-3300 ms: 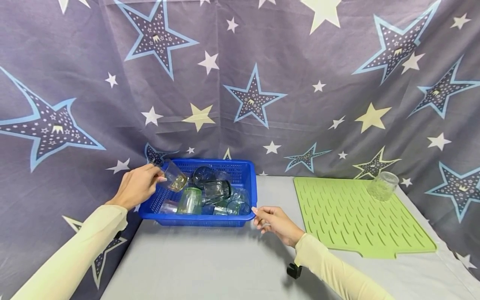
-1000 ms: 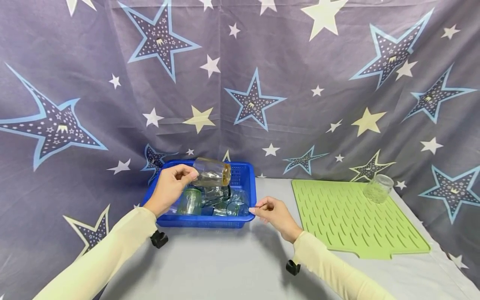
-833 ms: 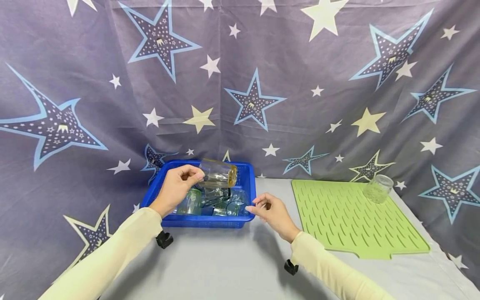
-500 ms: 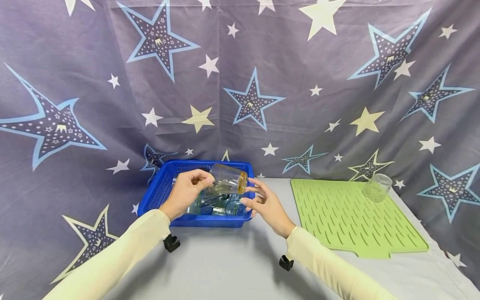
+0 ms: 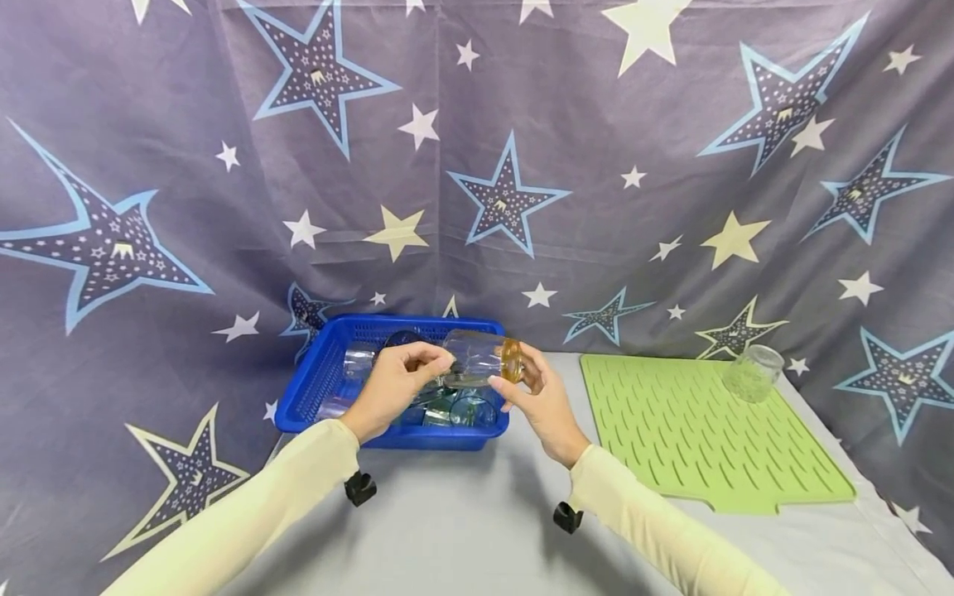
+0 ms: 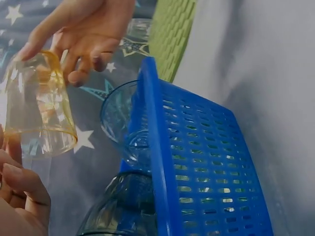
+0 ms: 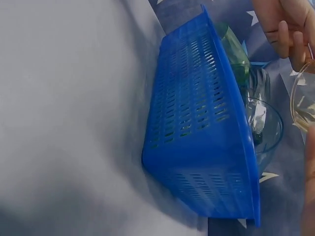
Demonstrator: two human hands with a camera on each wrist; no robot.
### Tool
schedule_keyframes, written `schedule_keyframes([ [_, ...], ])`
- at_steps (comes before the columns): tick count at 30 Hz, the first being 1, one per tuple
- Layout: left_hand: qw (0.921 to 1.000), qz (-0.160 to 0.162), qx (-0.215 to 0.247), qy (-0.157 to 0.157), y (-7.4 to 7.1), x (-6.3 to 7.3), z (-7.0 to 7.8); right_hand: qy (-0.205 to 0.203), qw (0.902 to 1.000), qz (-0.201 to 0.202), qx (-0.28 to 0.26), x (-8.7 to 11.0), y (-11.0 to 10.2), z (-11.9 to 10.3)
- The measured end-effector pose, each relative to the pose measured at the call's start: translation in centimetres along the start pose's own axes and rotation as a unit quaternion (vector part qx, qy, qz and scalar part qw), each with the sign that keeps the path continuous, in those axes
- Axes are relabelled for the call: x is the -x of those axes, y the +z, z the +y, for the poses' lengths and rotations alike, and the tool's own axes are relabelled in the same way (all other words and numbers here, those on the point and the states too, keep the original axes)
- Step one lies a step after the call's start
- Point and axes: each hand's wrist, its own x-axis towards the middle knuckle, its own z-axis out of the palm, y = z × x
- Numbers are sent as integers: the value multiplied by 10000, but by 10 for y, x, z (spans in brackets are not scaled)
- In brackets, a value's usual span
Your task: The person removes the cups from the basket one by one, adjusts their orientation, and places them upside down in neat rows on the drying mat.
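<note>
We see the amber-tinted glass (image 5: 475, 356) held sideways above the blue basket (image 5: 425, 442); the left hand (image 5: 395, 382) pinches its rim, the right hand's (image 5: 546, 406) fingers clasp its base, apparently steadying both ends.

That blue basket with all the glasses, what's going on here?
A person is holding a yellow-tinted glass sideways over the blue basket. The left hand pinches it near the rim, and the right hand grips the base. Other glasses lie in the basket. Off to the right, a clear glass sits on a green mat.
</note>
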Motion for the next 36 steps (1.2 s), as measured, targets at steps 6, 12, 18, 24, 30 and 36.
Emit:
schedule_keyframes([
  [6,9946,-255,-860,519,14,2,-3,-77,9993,357,-14,0,-13,-2],
  [12,9476,-535,-2647,1708,39,9,-13,-223,9966,785,72,3,-29,-4],
  [18,8735,-834,-4109,2475,61,13,-29,-237,9940,1044,199,5,-40,-3],
  [24,8439,-974,-4573,2633,76,13,-29,-213,9915,1158,547,8,-52,-3],
  [30,8205,-1090,-4900,2734,82,9,-21,-71,9874,1276,930,11,-73,-2],
  [36,8061,-1178,-5074,2808,84,6,-14,33,9813,1454,1258,11,-95,-1],
])
